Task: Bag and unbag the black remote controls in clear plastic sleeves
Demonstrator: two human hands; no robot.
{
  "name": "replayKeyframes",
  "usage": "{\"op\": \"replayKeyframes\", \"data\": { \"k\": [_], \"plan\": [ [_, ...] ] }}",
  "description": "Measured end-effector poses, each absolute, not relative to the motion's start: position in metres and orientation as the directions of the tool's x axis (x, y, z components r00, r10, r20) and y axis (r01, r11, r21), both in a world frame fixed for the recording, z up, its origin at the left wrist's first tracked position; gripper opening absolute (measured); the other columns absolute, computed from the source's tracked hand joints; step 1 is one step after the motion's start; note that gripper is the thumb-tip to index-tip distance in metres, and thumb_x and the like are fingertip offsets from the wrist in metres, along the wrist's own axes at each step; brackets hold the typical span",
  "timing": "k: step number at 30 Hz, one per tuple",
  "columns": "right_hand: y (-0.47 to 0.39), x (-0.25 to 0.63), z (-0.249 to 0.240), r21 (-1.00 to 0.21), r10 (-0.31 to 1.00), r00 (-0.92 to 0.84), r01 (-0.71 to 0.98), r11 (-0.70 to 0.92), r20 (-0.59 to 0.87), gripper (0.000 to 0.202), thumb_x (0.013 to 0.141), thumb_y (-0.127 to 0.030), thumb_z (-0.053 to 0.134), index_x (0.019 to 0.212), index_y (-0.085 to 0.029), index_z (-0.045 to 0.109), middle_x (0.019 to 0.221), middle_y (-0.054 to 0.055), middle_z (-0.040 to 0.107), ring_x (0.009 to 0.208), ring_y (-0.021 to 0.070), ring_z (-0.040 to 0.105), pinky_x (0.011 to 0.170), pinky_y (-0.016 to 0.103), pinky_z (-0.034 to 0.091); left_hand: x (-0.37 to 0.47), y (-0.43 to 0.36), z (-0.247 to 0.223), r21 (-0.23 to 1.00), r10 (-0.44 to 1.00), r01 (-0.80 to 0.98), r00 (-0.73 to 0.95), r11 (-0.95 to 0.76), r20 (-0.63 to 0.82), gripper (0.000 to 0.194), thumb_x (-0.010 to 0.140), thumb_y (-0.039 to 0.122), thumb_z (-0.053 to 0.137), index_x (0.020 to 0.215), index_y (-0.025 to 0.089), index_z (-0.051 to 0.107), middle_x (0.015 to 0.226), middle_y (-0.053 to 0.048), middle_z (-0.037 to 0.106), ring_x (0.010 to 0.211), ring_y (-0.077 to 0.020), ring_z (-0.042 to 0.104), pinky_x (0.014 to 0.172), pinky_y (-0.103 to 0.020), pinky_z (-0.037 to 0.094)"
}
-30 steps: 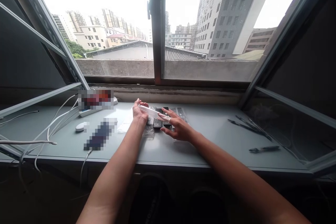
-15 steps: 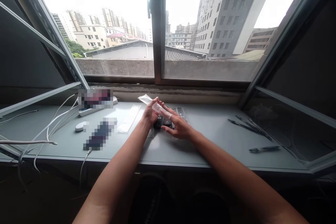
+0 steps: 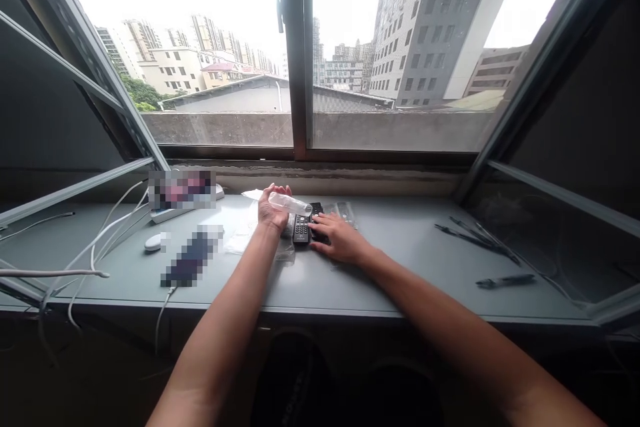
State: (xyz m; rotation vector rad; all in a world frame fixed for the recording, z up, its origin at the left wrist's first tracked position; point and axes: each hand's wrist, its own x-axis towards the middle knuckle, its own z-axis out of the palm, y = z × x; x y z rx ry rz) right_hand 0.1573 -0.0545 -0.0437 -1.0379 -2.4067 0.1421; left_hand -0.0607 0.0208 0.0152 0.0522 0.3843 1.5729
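A translucent plastic sleeve (image 3: 291, 204) points rightward out of my left hand (image 3: 274, 208), its long axis running crosswise and dipping slightly toward the right hand (image 3: 337, 238). I grip it in the left, palm up, fingers curled around it; the right hand is open, palm down, fingers laid over a black remote (image 3: 317, 209). Just left of that one, between my hands, a second black remote (image 3: 301, 229) lies flat, its long axis running from the near edge of the gray desk (image 3: 400, 287) toward the window (image 3: 390, 130). The sleeve is thin, glossy and softly creased, with a rounded outer end above the far part of the second remote. The remotes are slim, dark bars studded with small buttons. Crinkled clear film (image 3: 286, 253) lies beside my left wrist, smooth whitish film (image 3: 239, 241) farther left. Beyond my right fingers rests a clear bag (image 3: 347, 211); well to that hand's right lies a dark pen (image 3: 505, 281) on the smooth desktop.
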Motion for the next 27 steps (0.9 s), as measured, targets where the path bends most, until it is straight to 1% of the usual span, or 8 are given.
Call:
{"op": "replayKeyframes", "data": {
  "k": [3,6,9,12,17,19,23,27],
  "plan": [
    [-0.053,0.156,-0.045,-0.273,0.700,-0.576,0.655,0.704,0.423,0.054,0.099,-0.031,0.079,0.152,-0.023,0.070,0.156,0.018,0.067,0.149,0.0417,0.059,0.128,0.071,0.038,-0.049,0.022,0.026,0.280,0.977,-0.958,0.001,0.061,-0.212,0.012,0.097,0.012,0.065,0.089,0.020,0.061,0.072,0.002,0.065,0.063,-0.0107,0.068,0.088,-0.030,0.066],
    [-0.057,0.156,-0.038,-0.291,0.666,-0.563,0.614,0.733,0.489,0.045,0.105,-0.033,0.073,0.148,-0.020,0.072,0.152,0.019,0.069,0.145,0.0397,0.063,0.126,0.065,0.044,-0.039,0.029,0.041,0.314,0.969,-0.939,0.068,0.142,-0.236,0.009,0.102,0.020,0.058,0.097,0.018,0.064,0.077,-0.004,0.068,0.069,-0.0169,0.072,0.081,-0.035,0.068],
    [-0.063,0.155,-0.028,-0.426,0.653,-0.445,0.510,0.747,0.613,0.040,0.111,-0.040,0.064,0.148,-0.026,0.073,0.146,0.012,0.075,0.141,0.0334,0.065,0.122,0.056,0.052,-0.034,0.036,0.050,0.318,0.957,-0.926,0.120,0.204,-0.262,0.012,0.104,0.025,0.056,0.104,0.016,0.064,0.080,-0.006,0.068,0.069,-0.0184,0.072,0.080,-0.037,0.067],
    [-0.065,0.154,-0.021,-0.636,0.714,-0.202,0.340,0.693,0.670,0.035,0.112,-0.046,0.063,0.136,-0.028,0.079,0.135,0.010,0.078,0.131,0.0304,0.070,0.119,0.052,0.055,-0.037,0.043,0.047,0.316,0.968,-0.929,0.123,0.190,-0.219,0.016,0.106,0.031,0.058,0.108,0.016,0.063,0.080,-0.006,0.068,0.070,-0.0188,0.071,0.084,-0.040,0.067],
    [-0.064,0.153,-0.023,-0.867,0.867,-0.028,-0.024,0.497,0.498,0.038,0.106,-0.054,0.070,0.131,-0.026,0.079,0.134,0.007,0.077,0.117,0.0259,0.077,0.112,0.048,0.063,-0.052,0.056,0.026,0.421,0.987,-0.898,0.072,0.128,-0.145,0.028,0.107,0.040,0.056,0.113,0.015,0.066,0.086,-0.009,0.073,0.077,-0.0221,0.072,0.083,-0.037,0.061],
    [-0.062,0.154,-0.024,-0.889,0.895,0.040,-0.107,0.445,0.444,0.035,0.103,-0.053,0.075,0.122,-0.024,0.082,0.127,0.006,0.079,0.114,0.0256,0.077,0.114,0.049,0.062,-0.058,0.060,0.020,0.485,0.989,-0.867,0.053,0.113,-0.136,0.031,0.107,0.043,0.056,0.115,0.014,0.067,0.088,-0.010,0.075,0.076,-0.0220,0.070,0.078,-0.034,0.058],
    [-0.058,0.160,-0.024,-0.898,0.930,0.134,-0.246,0.365,0.342,0.025,0.099,-0.046,0.080,0.094,-0.022,0.084,0.131,0.008,0.079,0.116,0.0270,0.077,0.115,0.051,0.062,-0.066,0.061,0.015,0.544,0.989,-0.833,0.020,0.096,-0.143,0.033,0.106,0.045,0.057,0.116,0.015,0.068,0.090,-0.010,0.076,0.068,-0.0201,0.062,0.070,-0.032,0.052],
    [-0.052,0.169,-0.022,-0.859,0.984,0.127,-0.482,0.172,0.126,0.005,0.094,-0.025,0.082,0.092,-0.021,0.079,0.125,0.010,0.081,0.123,0.0265,0.077,0.116,0.044,0.063,-0.067,0.059,0.014,0.508,0.989,-0.855,0.043,0.108,-0.139,0.029,0.106,0.042,0.059,0.112,0.016,0.067,0.087,-0.008,0.075,0.064,-0.0180,0.060,0.066,-0.030,0.050]
  ]
}}
